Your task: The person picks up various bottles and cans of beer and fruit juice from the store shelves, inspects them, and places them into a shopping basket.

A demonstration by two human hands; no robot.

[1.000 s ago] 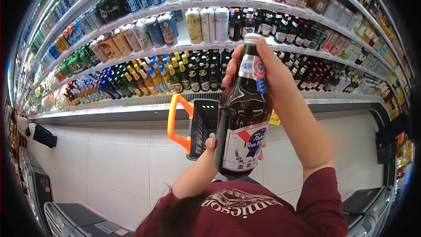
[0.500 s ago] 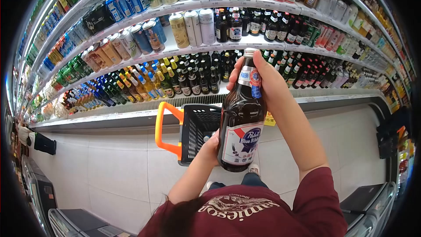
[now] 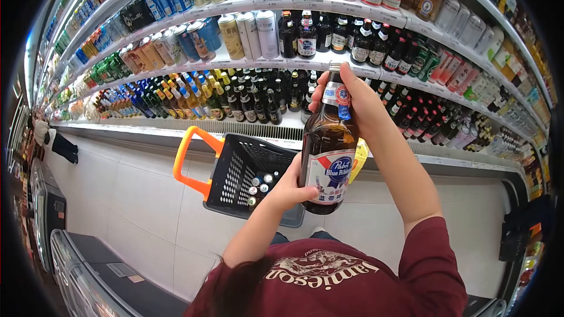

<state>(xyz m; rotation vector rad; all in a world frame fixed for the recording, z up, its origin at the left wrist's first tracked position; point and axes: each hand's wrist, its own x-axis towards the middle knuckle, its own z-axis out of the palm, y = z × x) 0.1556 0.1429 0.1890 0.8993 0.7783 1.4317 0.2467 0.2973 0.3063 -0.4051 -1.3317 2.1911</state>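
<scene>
A dark brown Pabst Blue Ribbon bottle [image 3: 332,141] stands nearly upright between my hands, its label facing me. My right hand [image 3: 359,103] is closed round the neck, with the thumb close to the cap. Lower down, my left hand [image 3: 292,186] grips the bottle's side, thumb lying on the edge of the white label. Beneath and to the left is a black shopping basket [image 3: 226,170] with an orange handle [image 3: 181,158]. Several bottles or cans with pale tops [image 3: 264,188] lie inside it.
Curved shelves [image 3: 329,3] of cans and bottles span the front. A yellow tag [image 3: 358,161] shows behind the right wrist. Grey-black cases [image 3: 111,270] stand at the lower left. Another person [image 3: 57,141] is partly visible at the far left. Pale floor tiles [image 3: 141,199] lie below the shelves.
The view has shifted, and the basket appears further left with more of its contents showing. The bottle has tilted slightly, and my left thumb now shows across its label.
</scene>
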